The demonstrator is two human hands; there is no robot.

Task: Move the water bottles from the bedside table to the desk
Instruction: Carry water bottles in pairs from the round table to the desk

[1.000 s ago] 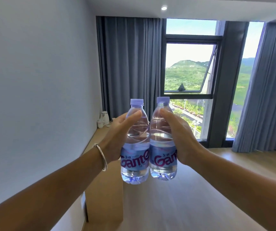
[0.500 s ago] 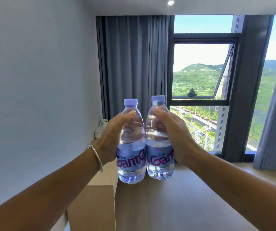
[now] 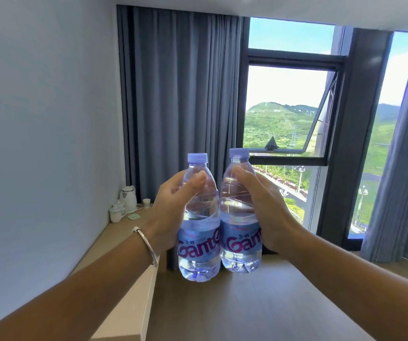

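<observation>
Item, in transit: the desk [image 3: 124, 244] along the left wall, with kettle [image 3: 128, 198] and cups, now sits nearer than a second ago, so the carry looks close to ending. My left hand [image 3: 171, 212] is wrapped round the left bottle [image 3: 199, 232]; my right hand [image 3: 262, 210] is wrapped round the right bottle [image 3: 241, 225]. Both bottles upright, mid-air, sides touching, above the floor beside the desk. Clear plastic, lilac caps, blue labels with magenta lettering, seemingly full.

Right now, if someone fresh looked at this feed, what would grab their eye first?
Two capped water bottles held upright side by side at centre frame: the left bottle in the left hand, the right bottle in the right hand. Behind them, a bright window shows green hills; a white kettle stands on the desk far left.
</observation>
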